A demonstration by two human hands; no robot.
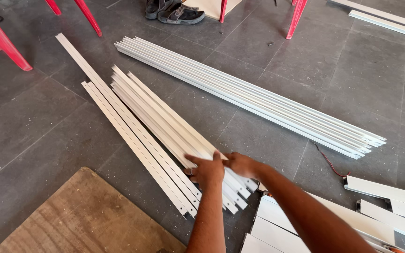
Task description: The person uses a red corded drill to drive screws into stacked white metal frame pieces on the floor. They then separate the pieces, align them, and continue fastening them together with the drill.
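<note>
My left hand (206,169) and my right hand (241,164) both rest on the near end of a bundle of long white metal strips (162,119) lying on the grey tiled floor. The fingers of both hands press on the top strips near their ends; whether either hand grips a strip is unclear. Flat white strips (132,140) lie side by side just left of this bundle, running the same diagonal way.
A second long bundle of white channels (258,98) lies across the floor beyond. Shorter white pieces (385,189) sit at lower right with a thin red wire (326,161). A brown board (85,220) is at lower left. Red chair legs (1,40) and dark sandals (176,11) stand at the top.
</note>
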